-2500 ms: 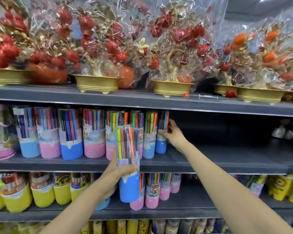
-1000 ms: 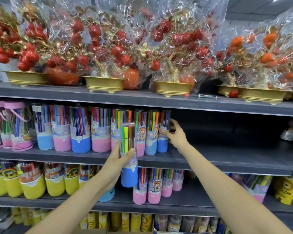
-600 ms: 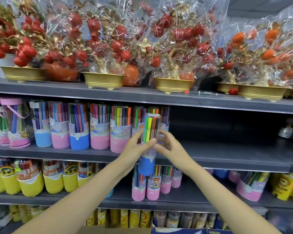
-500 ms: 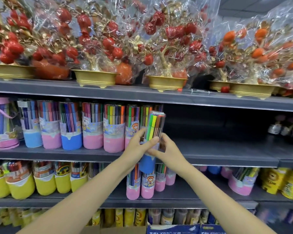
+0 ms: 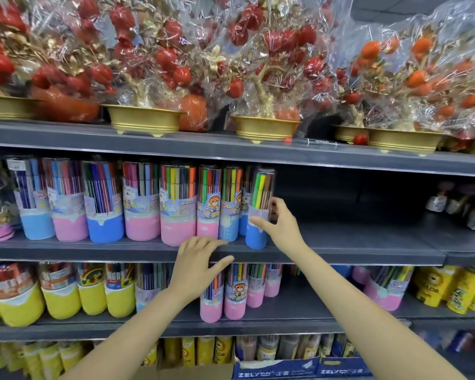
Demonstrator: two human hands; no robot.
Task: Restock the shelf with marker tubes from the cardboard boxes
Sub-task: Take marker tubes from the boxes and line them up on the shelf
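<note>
A clear marker tube with a blue base (image 5: 259,207) stands on the dark middle shelf (image 5: 340,244), at the right end of a row of pink- and blue-based marker tubes (image 5: 177,205). My right hand (image 5: 279,224) grips this tube at its middle, thumb on the front and fingers round the right side. My left hand (image 5: 196,266) hovers below the shelf's front edge with its fingers spread, holding nothing. A corner of a cardboard box (image 5: 192,373) shows at the bottom.
To the right of the held tube the middle shelf is bare up to some small bottles (image 5: 458,200). Wrapped fruit trees in gold pots (image 5: 265,124) fill the top shelf. Yellow tubs (image 5: 63,296) and pink tubes (image 5: 232,293) line the lower shelf. Blue boxes (image 5: 307,368) sit at the bottom.
The blue-based tube passed from my left hand to my right, which set it on the shelf at the row's right end. My left hand let go and dropped below the shelf edge.
</note>
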